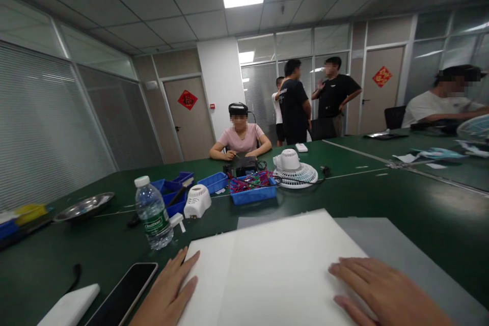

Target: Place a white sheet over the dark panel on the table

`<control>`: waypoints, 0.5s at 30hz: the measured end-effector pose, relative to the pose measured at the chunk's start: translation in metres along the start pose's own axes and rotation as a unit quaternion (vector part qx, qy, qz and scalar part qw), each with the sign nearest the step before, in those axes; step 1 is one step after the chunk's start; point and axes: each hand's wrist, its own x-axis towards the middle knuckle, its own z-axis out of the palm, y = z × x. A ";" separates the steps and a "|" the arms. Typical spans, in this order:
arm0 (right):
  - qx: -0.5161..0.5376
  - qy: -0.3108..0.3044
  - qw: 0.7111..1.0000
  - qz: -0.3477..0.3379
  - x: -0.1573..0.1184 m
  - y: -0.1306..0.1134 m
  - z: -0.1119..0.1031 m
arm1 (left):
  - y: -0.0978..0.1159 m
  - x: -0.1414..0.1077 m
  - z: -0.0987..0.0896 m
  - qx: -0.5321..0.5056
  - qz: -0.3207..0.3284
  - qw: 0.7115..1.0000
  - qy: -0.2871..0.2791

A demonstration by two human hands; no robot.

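Observation:
A large white sheet (275, 265), with a faint crease or page edge running down its left part, lies in front of me. My left hand (168, 288) rests along its left edge, fingers stretched out and thumb apart. Over its right edge lies my right hand (382, 285), fingers extended and nothing gripped. Partly under the white sheet, a flat grey sheet (393, 249) sticks out to the right. Close to my left hand are a dark-screened phone (124, 293) and a clear water bottle (153, 216) with a white cap and green label.
A white power-bank-like block (71, 308) lies at lower left. Beyond the sheet stand a white fan housing (197, 201), a blue tray of wires (253, 193) and a white fan (296, 170). A metal dish (84, 206) sits left. A person (240, 137) sits opposite.

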 end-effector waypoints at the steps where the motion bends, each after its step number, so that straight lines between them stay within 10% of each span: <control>1: -0.012 -0.007 1.000 0.000 0.002 0.003 0.000 | 0.002 0.001 -0.001 0.003 -0.005 1.000 -0.006; 15: 0.018 -0.052 0.997 -0.049 0.011 0.011 -0.023 | -0.001 0.008 0.006 0.020 -0.004 1.000 -0.006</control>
